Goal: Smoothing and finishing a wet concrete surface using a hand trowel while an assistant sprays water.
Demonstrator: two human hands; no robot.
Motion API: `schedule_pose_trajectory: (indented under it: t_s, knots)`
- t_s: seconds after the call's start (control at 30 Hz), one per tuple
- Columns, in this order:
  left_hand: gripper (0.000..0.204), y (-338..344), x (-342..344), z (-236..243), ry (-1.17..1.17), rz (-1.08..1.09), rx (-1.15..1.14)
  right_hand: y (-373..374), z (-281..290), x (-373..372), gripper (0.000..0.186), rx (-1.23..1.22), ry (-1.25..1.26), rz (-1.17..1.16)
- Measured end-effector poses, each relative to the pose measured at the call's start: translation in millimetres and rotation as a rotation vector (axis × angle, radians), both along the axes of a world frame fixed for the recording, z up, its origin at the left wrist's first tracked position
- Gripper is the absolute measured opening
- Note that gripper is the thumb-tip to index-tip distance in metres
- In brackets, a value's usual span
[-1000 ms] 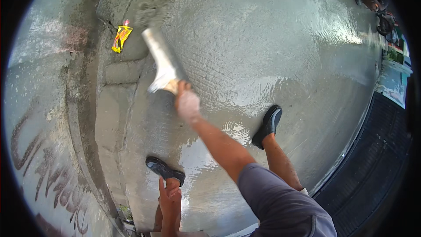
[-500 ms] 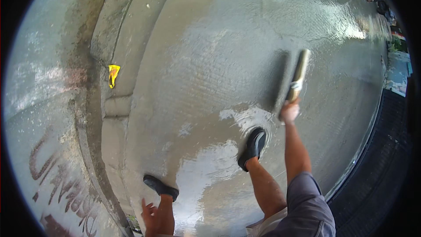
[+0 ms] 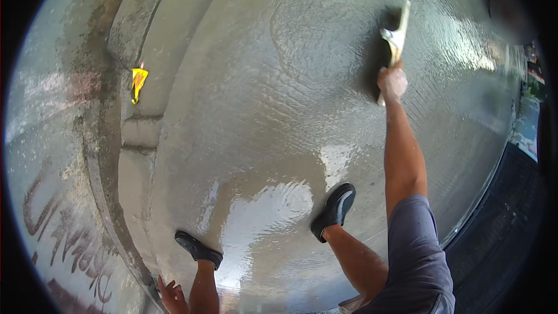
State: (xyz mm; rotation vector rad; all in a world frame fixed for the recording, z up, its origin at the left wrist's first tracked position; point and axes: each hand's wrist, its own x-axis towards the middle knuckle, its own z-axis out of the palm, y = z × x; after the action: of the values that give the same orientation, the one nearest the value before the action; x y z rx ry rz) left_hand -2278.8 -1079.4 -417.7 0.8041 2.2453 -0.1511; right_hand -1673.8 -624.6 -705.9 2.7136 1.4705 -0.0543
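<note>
At the far left we see a yellow scrap [image 3: 138, 81] lying beside the concrete curb [image 3: 131, 29]. Low down, our left hand [image 3: 170, 296] hangs with its grip apart, holding nothing, near our left shoe [image 3: 199, 249]. On the right, our right hand [image 3: 392, 81] has its grip clamped on the trowel [image 3: 396, 38], which lies on the wet concrete floor [image 3: 261, 110].

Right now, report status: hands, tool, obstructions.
Right hand gripping trowel on wet concrete. Left hand low, empty. Yellow scrap off at the edge.
</note>
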Motion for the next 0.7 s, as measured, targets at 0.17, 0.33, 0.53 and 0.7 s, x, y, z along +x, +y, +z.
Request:
schedule_pose_trajectory:
  t_s: [0.17,0.33,0.53,0.7]
  knots:
    - [0.058,11,-18,25,0.003,-0.072,0.102,32,-3,-189,0.029,-0.01,0.094,0.223]
    - [0.068,-19,-73,34,-0.061,0.15,0.318,-7,26,-407,0.046,-0.255,0.154,0.513]
    - [0.063,108,-85,39,-0.235,-0.008,0.408,-97,78,-431,0.033,-0.163,0.674,0.626]
    - [0.065,197,-152,51,-0.182,-0.298,0.446,-86,167,-184,0.034,0.055,0.544,-0.145]
